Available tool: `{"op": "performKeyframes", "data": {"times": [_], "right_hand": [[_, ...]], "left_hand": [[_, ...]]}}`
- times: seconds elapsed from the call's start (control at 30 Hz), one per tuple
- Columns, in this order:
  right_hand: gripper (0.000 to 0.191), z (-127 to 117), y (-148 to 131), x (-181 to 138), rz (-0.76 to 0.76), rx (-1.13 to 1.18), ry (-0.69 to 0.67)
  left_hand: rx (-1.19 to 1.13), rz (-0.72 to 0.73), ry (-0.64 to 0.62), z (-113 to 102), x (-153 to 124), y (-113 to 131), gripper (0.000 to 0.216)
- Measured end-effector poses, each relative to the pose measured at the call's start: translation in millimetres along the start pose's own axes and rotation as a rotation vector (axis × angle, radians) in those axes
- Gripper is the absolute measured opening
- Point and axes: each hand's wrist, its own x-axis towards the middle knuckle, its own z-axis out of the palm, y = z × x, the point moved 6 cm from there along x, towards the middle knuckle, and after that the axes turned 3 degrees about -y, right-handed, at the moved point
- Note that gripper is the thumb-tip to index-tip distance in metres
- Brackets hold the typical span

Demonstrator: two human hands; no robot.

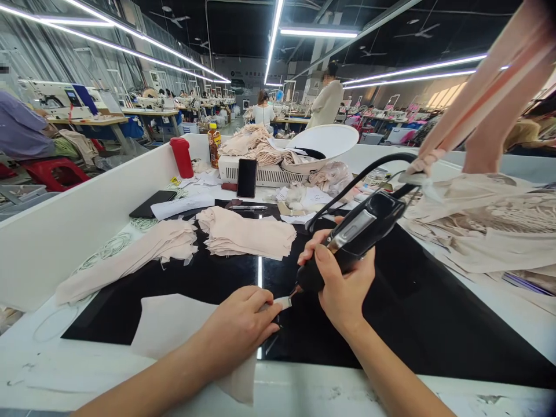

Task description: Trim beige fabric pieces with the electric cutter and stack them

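A pale beige cloth piece (174,318) lies partly on the black work surface, its lower end hanging over the front edge. My left hand (241,321) rests on it, fingers closed over its right end. A short whitish strip (284,302) sticks out past my left fingertips. In my right hand (345,278) is a black corded hand tool (362,229) with a metal plate on its side, held at a slant. Its narrow metal tip (296,291) points down at the strip's end; whether they touch I cannot tell.
Two stacks of beige cloth pieces, one left (134,258) and one in the middle (247,231), lie beyond my hands. A phone (247,178) leans on a white vented box (269,175). Pink cloth strips (473,92) hang down to the tool's cable. A cloth heap (490,220) covers the right.
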Motion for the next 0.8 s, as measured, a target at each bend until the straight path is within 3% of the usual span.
{"op": "performKeyframes", "data": {"times": [0.5,0.8], "right_hand": [[0.036,-1.0,-0.9,1.1,0.020,-0.013,0.017],[0.033,19.6,1.2,-2.6,0.049,0.070,-0.036]], "left_hand": [[-0.032,0.010,0.048,-3.8,-10.8,1.3,0.022],[0.018,0.012,0.062,-5.7,-10.9,3.3,0.020]]}}
